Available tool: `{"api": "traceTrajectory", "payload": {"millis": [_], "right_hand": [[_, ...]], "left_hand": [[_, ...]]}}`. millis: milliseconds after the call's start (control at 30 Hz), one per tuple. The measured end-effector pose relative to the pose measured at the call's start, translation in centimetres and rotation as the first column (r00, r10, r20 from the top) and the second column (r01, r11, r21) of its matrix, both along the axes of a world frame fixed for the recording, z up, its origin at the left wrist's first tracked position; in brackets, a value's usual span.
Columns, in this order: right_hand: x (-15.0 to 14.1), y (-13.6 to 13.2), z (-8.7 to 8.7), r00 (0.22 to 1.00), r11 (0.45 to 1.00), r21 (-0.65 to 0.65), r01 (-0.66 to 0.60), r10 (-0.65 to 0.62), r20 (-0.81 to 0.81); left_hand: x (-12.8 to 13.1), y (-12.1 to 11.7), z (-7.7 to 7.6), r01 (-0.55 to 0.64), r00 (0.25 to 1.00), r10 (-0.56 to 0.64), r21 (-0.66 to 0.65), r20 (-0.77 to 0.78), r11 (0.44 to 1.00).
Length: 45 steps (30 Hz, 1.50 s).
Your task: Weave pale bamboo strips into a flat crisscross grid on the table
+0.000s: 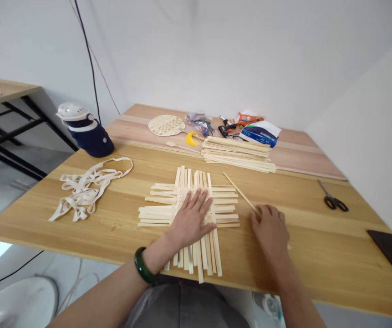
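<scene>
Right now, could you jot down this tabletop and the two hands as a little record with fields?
Left hand: palm down, fingers spread, on the woven strips
Right hand: over a separate strip; grip partly hidden
Left wrist: green bangle
Far side: strip bundle, woven fan, blue-and-white packet
Left side: tangled white tape, dark blue jug
Right side: black-handled scissors

- Here your wooden table (322,255) is carrying plenty!
- Before you, woven strips (184,193) are lying crosswise.
- Leftward, pale ribbon (84,197) is sprawling near the blue jug (92,137).
- Off right, scissors (331,200) are resting.
- Behind, a strip bundle (238,153) is reaching onto a pinkish board (308,157), where a woven fan (166,125) is lying.
</scene>
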State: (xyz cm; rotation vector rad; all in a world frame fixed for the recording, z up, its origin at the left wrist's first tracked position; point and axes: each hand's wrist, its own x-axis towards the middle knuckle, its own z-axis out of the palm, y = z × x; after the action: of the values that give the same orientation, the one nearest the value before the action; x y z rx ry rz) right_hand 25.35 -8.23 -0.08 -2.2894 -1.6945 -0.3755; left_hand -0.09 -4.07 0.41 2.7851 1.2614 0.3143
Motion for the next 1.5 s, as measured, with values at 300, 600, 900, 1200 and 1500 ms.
{"api": "traceTrajectory", "payload": {"millis": [300,600,900,1200,1500], "right_hand": [[0.5,0.6,1.5,0.963,0.974,-0.153,0.167,-0.195,-0.185],[-7.3,4.4,1.5,0.847,0.852,0.188,-0.488,0.514,-0.132],[-10.2,5.9,-1.2,0.829,0.838,0.191,-0.511,0.54,-0.149],[-10.4,5.9,-1.0,0.862,0.864,0.178,-0.471,0.494,-0.115],[-10.5,5.7,-0.7,0.853,0.855,0.203,-0.477,0.507,-0.128]], "left_hand": [[-0.5,-0.4,-0.7,0.006,1.0,-0.006,-0.044,0.003,0.999],[-0.7,0.5,0.8,-0.049,0.989,0.058,-0.062,0.138,0.997],[-0.7,1.7,-0.6,-0.147,0.985,0.145,0.019,0.092,0.989],[-0.5,1.7,0.2,-0.153,0.981,0.153,-0.008,0.117,0.988],[-0.5,1.6,0.2,-0.149,0.984,0.147,0.017,0.097,0.989]]}}
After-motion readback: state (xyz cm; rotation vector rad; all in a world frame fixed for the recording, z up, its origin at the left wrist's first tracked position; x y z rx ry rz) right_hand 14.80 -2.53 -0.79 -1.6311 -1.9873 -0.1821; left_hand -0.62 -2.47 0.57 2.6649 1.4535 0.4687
